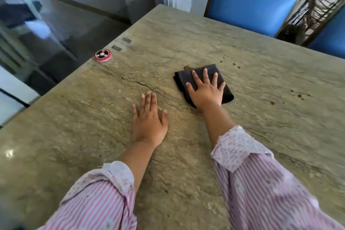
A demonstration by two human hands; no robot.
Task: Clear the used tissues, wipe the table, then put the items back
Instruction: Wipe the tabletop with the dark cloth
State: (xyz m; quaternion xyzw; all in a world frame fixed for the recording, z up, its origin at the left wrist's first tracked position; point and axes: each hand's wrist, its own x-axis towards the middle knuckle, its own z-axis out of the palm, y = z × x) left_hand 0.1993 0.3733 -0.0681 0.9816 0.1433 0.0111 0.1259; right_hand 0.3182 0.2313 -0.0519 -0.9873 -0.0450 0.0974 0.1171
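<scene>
**While the right hand (206, 91) presses a dark cloth (182, 78), the left hand (148, 123) lies flat on the table (261, 127)**

Because its palm is down on the folded dark cloth, the right hand grips nothing: its fingers are straight and spread wide across the fabric, near the middle of the table. A brown smear (186, 67) touches the cloth's far edge, and dark spots (299, 96) dot the stone-like top further right. The left hand rests just beside the cloth, nearer the person, palm flat on bare table, fingers straight and close together, thumb out. Both striped pink sleeves (261, 183) are rolled back. A red call button (102, 55) sits at the table's left edge, well apart from the hands. A blue chair (252, 0) stands at the far side.
</scene>
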